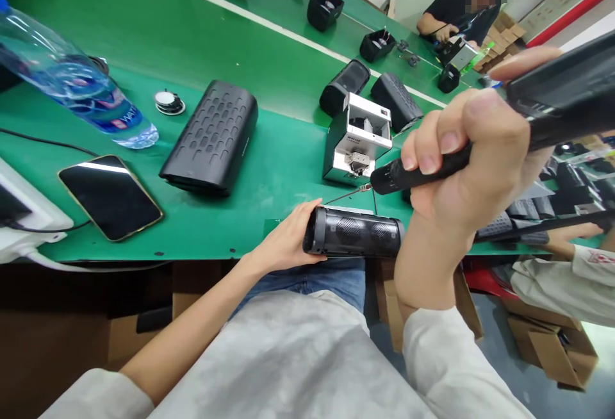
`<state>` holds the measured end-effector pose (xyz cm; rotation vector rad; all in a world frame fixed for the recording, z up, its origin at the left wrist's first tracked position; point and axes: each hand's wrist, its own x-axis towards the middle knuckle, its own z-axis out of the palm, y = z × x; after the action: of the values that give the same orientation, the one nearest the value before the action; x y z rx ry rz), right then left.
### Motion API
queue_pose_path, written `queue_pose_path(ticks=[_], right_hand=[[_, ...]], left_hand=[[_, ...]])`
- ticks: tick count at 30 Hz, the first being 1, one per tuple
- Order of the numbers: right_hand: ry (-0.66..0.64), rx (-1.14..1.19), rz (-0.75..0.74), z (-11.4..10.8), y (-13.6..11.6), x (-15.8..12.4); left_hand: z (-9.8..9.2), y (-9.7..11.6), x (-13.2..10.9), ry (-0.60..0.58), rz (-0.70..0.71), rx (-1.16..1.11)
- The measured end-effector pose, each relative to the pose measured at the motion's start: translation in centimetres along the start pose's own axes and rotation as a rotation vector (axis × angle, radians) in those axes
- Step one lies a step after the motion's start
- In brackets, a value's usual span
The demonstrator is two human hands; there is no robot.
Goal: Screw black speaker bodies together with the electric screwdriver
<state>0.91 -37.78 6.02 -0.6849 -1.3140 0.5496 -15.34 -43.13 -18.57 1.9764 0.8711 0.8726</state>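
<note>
My right hand (473, 150) is wrapped round a black electric screwdriver (418, 172), raised at the right with its thin bit slanting down to the left. The bit's tip reaches the far edge of a black speaker housing (358, 232) lying at the table's front edge; I cannot tell whether it touches a screw. My left hand (291, 238) grips the left end of that housing, thumb on the upper side and fingers partly hidden. Just behind stands a silver and black screw feeder (358, 140).
A finished-looking black speaker (211, 137), a phone (111, 197), a water bottle (77, 86) and a round driver part (169, 102) lie to the left. Behind the feeder are more black speakers (344, 86). A co-worker (451, 15) sits across; another person's sleeve (562, 284) shows at right.
</note>
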Motion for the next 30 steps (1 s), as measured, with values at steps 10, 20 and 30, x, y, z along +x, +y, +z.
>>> queue_pose_path(ticks=[10, 20, 30], right_hand=[[-0.077, 0.144, 0.184, 0.6, 1.7, -1.7], [-0.166, 0.122, 0.556, 0.8, 6.5, -3.9], [-0.202, 0.110, 0.538, 0.8, 7.8, -3.9]], left_hand=[[0.2, 0.3, -0.1, 0.036, -0.033, 0.023], [0.7, -2.9, 0.5, 0.093, -0.052, 0.110], [-0.1, -1.3, 0.5, 0.044, -0.093, 0.115]])
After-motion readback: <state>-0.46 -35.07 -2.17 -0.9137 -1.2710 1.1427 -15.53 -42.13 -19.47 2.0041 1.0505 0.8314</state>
